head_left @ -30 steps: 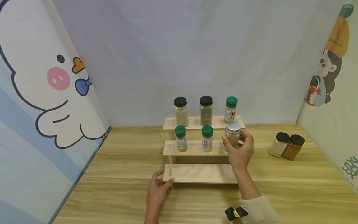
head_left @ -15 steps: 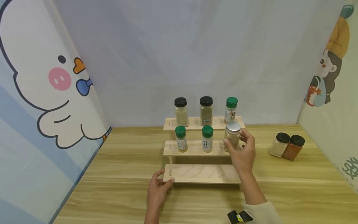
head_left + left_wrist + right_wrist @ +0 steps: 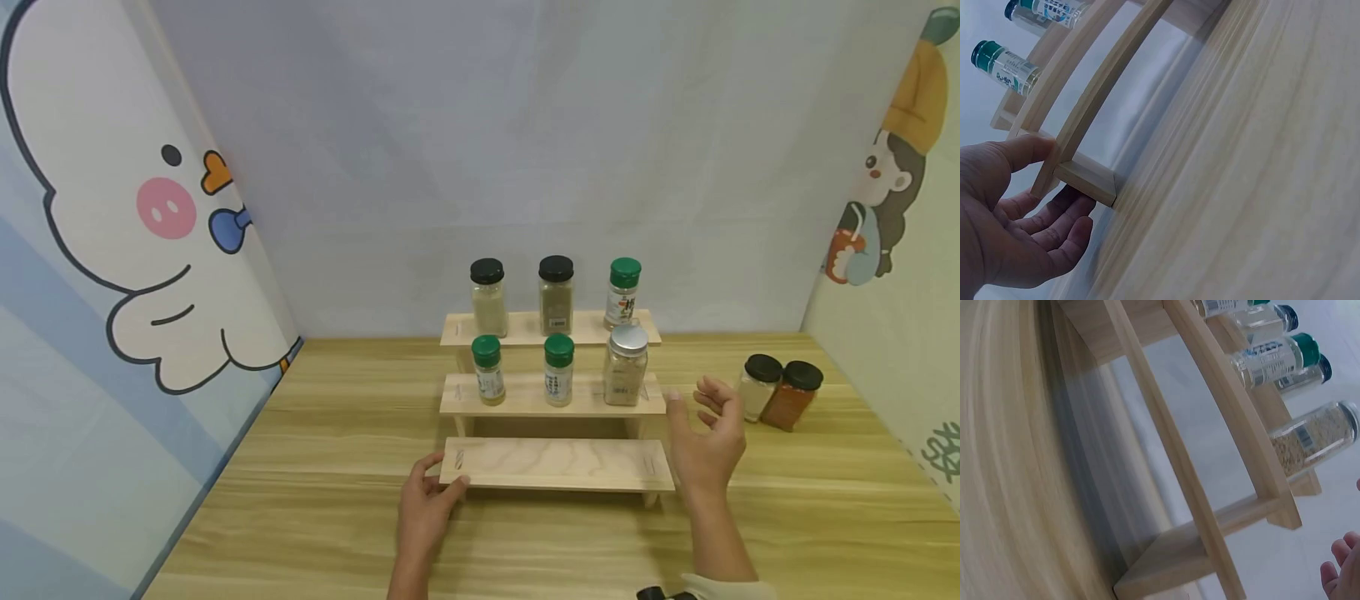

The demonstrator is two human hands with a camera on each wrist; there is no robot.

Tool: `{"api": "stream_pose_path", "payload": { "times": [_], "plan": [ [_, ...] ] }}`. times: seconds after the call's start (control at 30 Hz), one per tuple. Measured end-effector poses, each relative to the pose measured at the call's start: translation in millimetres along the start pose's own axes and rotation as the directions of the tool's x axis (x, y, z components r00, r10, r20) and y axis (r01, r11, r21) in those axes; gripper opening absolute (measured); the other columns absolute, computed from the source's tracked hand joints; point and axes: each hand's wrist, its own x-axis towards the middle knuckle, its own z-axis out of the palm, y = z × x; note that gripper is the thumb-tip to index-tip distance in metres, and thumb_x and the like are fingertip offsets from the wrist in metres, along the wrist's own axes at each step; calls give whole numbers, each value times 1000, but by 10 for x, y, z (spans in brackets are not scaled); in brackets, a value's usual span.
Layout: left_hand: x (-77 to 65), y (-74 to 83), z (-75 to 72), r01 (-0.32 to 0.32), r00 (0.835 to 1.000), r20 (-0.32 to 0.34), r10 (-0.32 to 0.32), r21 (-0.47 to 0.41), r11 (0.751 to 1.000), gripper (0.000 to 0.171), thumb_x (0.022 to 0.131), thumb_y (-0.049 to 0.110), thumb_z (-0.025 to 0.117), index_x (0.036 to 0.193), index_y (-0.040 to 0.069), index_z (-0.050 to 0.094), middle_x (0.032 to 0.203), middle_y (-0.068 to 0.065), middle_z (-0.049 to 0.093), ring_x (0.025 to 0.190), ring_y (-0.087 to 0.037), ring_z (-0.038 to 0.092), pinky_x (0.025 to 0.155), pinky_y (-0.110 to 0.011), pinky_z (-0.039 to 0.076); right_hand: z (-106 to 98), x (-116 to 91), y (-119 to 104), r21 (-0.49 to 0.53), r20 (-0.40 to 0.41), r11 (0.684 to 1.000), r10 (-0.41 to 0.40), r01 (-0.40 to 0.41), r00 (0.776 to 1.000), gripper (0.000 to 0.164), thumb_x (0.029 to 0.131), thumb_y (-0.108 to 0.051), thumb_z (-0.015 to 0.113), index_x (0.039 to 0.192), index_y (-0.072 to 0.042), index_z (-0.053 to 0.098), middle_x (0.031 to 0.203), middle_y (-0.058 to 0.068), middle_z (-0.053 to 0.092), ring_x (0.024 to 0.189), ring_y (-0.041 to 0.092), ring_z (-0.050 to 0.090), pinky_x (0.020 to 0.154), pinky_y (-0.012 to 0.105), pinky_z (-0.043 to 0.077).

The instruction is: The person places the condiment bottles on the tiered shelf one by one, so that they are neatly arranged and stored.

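Observation:
A three-step wooden spice rack (image 3: 558, 463) stands on the table. My left hand (image 3: 426, 508) holds the left end of its lowest step, thumb at the front edge; in the left wrist view the fingers curl beside the rack's leg (image 3: 1088, 181). A silver-lidded jar (image 3: 625, 371) of pale, grainy contents stands upright at the right end of the middle step. My right hand (image 3: 708, 437) is off to the right of the rack, fingers loosely bent and holding nothing. Its fingers (image 3: 1344, 562) show at the edge of the right wrist view, apart from the jar.
Two green-capped shakers (image 3: 488, 371) share the middle step. On the top step are two black-lidded jars (image 3: 556, 296) and a green-capped shaker (image 3: 622, 293). Right of my right hand, a black-lidded jar of pale powder (image 3: 759, 387) touches one of red powder (image 3: 792, 398).
My right hand has let go of the silver-lidded jar and moved right, toward the two jars on the table. The jar stays on the middle step. My left hand keeps its place on the rack.

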Motion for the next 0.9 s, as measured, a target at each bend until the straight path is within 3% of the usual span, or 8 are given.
{"api": "stream_pose_path", "payload": {
  "times": [0.27, 0.53, 0.9],
  "plan": [
    [3, -1, 38, -2, 1000, -26, 3, 26, 1000, 57, 76, 18, 77, 125, 1, 52, 81, -11, 62, 66, -19, 59, 57, -32, 44, -178, 82, 134, 38, -166, 999, -4, 10, 986, 29, 83, 0, 61, 111, 6, 54, 97, -8, 55, 91, 10, 52, 76, 23, 37],
    [18, -17, 59, 6, 999, -43, -3, 63, 998, 60, 75, 20, 79, 124, 2, 52, 84, -11, 62, 68, -19, 59, 57, -33, 44, -343, 194, 303, -3, -238, 999, 37, -39, 971, 30, 83, 1, 60, 112, 4, 55, 94, -11, 51, 87, 7, 52, 73, 23, 35],
    [42, -15, 32, 0, 999, -40, 1, 31, 1000, 57, 73, 17, 80, 122, 1, 54, 77, -10, 64, 62, -17, 58, 55, -31, 42, -547, 378, 552, -98, -264, 992, 49, -77, 963, 31, 83, -3, 61, 113, -3, 56, 92, -17, 48, 83, 0, 49, 71, 21, 33]
  ]
}}
